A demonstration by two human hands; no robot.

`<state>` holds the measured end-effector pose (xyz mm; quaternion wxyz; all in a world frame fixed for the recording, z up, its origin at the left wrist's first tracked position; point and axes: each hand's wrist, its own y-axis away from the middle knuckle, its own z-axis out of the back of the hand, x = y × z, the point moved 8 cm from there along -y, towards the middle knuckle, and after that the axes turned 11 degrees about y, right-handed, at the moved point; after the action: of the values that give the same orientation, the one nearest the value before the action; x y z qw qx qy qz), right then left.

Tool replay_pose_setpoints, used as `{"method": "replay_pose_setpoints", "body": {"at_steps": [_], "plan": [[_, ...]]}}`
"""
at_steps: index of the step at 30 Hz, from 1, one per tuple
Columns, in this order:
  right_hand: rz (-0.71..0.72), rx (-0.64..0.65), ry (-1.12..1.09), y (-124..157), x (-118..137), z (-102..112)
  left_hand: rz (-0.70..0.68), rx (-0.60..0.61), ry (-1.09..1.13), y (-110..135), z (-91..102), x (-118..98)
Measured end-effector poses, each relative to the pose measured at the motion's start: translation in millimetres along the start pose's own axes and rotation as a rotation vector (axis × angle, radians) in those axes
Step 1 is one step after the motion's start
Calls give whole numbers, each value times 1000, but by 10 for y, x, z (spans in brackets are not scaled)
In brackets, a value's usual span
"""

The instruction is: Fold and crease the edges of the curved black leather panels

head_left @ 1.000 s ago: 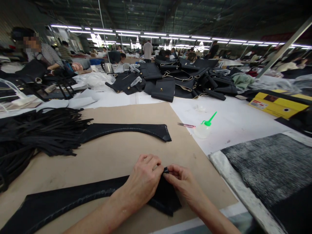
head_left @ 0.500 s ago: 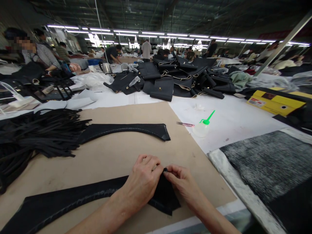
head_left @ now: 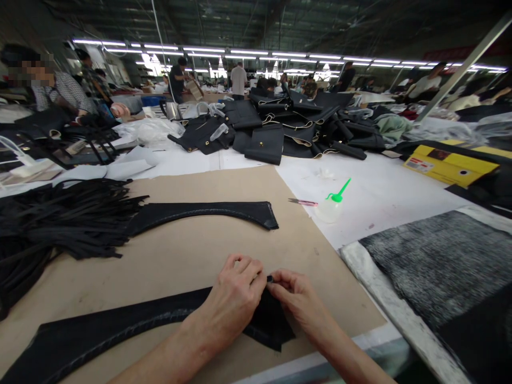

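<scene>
A long curved black leather piece (head_left: 120, 325) lies along the near edge of a brown cardboard sheet (head_left: 192, 250). My left hand (head_left: 236, 296) and my right hand (head_left: 294, 298) meet at its right end, both with fingers pinched on the top edge of that piece. A second curved black piece (head_left: 208, 210) lies farther out on the cardboard, untouched.
A heap of black strips (head_left: 52, 224) covers the left. A bottle with a green nozzle (head_left: 332, 205) and small snips (head_left: 302, 202) sit on white paper to the right. A dark grey mat (head_left: 436, 266) lies at right. Black bag panels (head_left: 280, 133) are piled behind; other people work beyond.
My hands stay pinched on the end of the near leather piece; only the camera has shifted slightly.
</scene>
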<state>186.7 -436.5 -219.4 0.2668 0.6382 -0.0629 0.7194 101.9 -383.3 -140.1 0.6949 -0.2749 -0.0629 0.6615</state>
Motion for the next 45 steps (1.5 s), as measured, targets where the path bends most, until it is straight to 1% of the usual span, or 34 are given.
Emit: {"method": "replay_pose_setpoints", "body": {"at_steps": [3,8,11,14,18,19,20,21,23,25,27,31,33,35,37,40,43,45], "plan": [[3,2,-2,-3,-3,-9,-17,6,-35,1,-13,-16],[18,-17,-2,-4,-6,5,-35,52,-86,9,-82,-24],[20,-23,3,-1,-24,13,2,22,-38,10,-65,-3],[1,-6,0,7,-49,1,131,-14,107,-16,-1,95],[-63,50,-16,32,-96,-40,432,-27,387,-41,78,351],[-88,62,-31,41,-114,-49,488,-33,456,-40,93,400],[-112,70,-47,49,-130,-55,514,-33,511,-43,101,425],[-131,71,-61,56,-141,-55,506,-26,545,-51,107,423],[-140,63,-79,64,-143,-47,409,20,534,-77,96,345],[-126,58,-80,67,-130,-41,289,87,435,-87,51,228],[-108,63,-74,70,-115,-47,206,139,315,-82,-6,134],[-101,71,-41,88,-104,-64,112,177,156,-94,-71,31],[-98,72,-33,99,-93,-72,83,182,129,-109,-79,6],[-91,77,-33,110,-79,-81,83,175,146,-125,-75,5],[-93,82,-35,122,-78,-90,156,154,228,-136,-67,61],[-97,96,-52,139,-90,-112,380,136,473,-122,-109,243],[-123,116,-67,157,-130,-141,612,185,748,-80,-240,421],[-155,112,-57,168,-172,-141,729,207,856,-49,-300,510]]}}
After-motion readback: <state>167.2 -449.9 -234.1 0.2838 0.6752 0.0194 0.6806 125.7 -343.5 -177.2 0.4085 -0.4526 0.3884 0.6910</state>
